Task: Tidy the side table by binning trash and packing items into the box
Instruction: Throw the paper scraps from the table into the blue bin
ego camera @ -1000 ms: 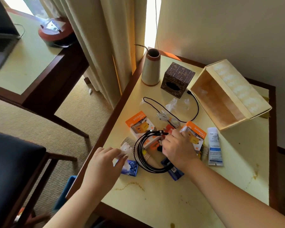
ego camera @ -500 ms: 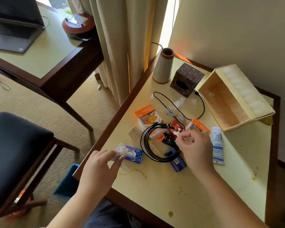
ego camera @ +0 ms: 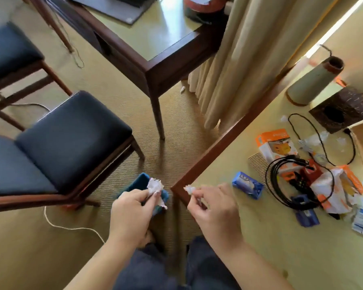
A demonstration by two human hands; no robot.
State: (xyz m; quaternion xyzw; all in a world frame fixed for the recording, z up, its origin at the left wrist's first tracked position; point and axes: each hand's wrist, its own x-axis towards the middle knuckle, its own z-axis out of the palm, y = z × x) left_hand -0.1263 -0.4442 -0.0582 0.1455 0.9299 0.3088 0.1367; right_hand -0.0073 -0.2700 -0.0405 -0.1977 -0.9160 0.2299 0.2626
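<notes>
Hands off the desk (ego camera: 281, 237) corner: my left hand (ego camera: 130, 208) pinches a crumpled tissue (ego camera: 154, 185) over the blue bin (ego camera: 142, 181) on the floor, my right hand (ego camera: 214, 206) a smaller scrap (ego camera: 188, 189).

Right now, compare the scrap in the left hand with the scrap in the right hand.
The left hand grips a larger crumpled white wad; the right hand pinches a much smaller white scrap at its fingertips. The wad hangs over the blue bin on the floor; the small scrap is above the side table corner. Both look like crumpled white trash.
</notes>
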